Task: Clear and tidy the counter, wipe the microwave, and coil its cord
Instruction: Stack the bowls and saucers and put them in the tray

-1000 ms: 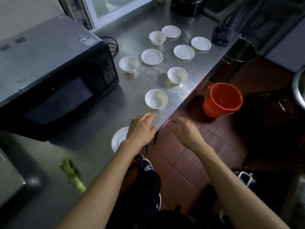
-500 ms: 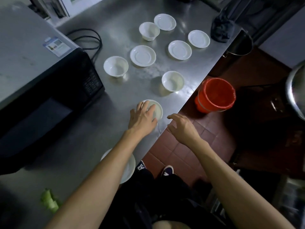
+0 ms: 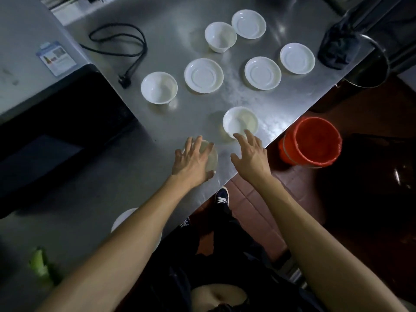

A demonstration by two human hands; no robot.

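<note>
My left hand [image 3: 193, 161] lies over a white bowl [image 3: 211, 157] near the front edge of the steel counter [image 3: 144, 181], fingers spread over its rim and thumb curled round its near side. My right hand [image 3: 249, 154] is open, and its fingertips touch the near rim of a second bowl [image 3: 240, 121]. The black microwave [image 3: 56, 131] stands at the left. Its black cord [image 3: 119, 41] lies in a loose loop behind it, and the plug [image 3: 125, 82] rests on the counter.
Two more bowls [image 3: 158, 87] [image 3: 220, 37] and several saucers, the nearest saucer [image 3: 203, 75], are spread over the counter. Another saucer [image 3: 125, 219] shows under my left forearm. A dark cloth [image 3: 340, 48] lies at the far right corner. On the floor are an orange bucket [image 3: 313, 140] and a metal pot [image 3: 369, 70]. A green scrap [image 3: 39, 262] sits at the lower left.
My left hand went forward from the counter edge onto the nearest bowl. My right hand rose from beside the counter to the second bowl. The view shifted forward.
</note>
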